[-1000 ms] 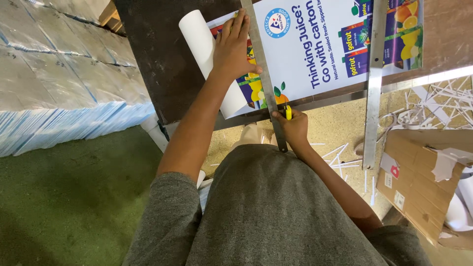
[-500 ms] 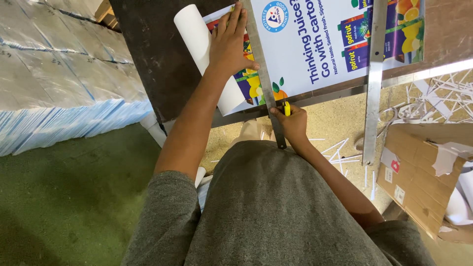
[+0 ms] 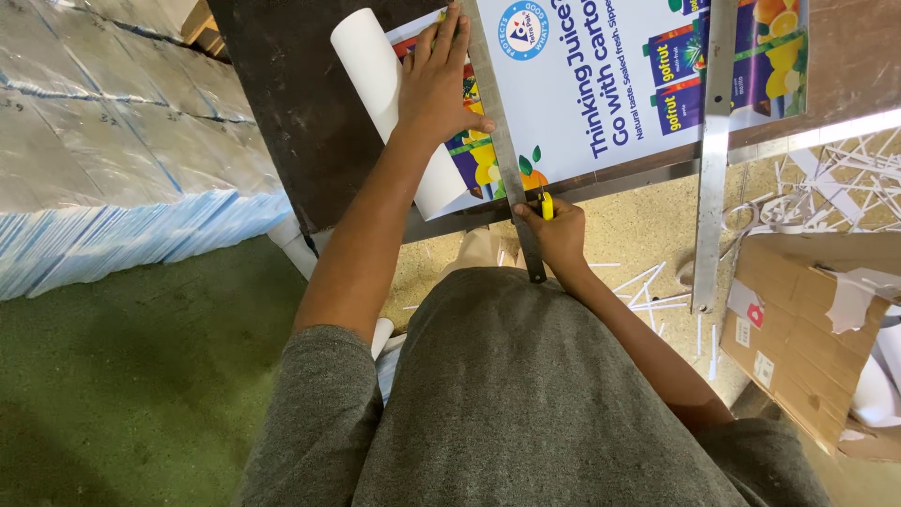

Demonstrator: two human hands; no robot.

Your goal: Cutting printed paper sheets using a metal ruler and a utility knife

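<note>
From up here I see my left hand [image 3: 439, 80] spread flat, fingers unclenched and gripping nothing, pressing down on a long metal ruler [image 3: 500, 141] and on the printed poster [image 3: 601, 84] beneath it — the thumb lies across the ruler's edge. The ruler runs from about twelve o'clock down to six, crossing the poster near its left margin and overhanging the near edge of the dark table [image 3: 291, 103]. My right hand [image 3: 558, 235] sits at the six o'clock end of that ruler, just past the table edge, fingers clenched around a small yellow cutter [image 3: 546, 205] held tight against the ruler's right side. The poster's left part curls up into a white roll [image 3: 389, 94] at roughly nine o'clock from my left hand, touching it. A second metal straightedge [image 3: 713, 150] lies across the poster at about three o'clock, well apart from both hands. Below it, at four o'clock, stands a cardboard box [image 3: 798, 347] with white paper strips [image 3: 845, 178] scattered on the floor — and stacked wrapped bundles [image 3: 103, 160] fill the nine o'clock side.
</note>
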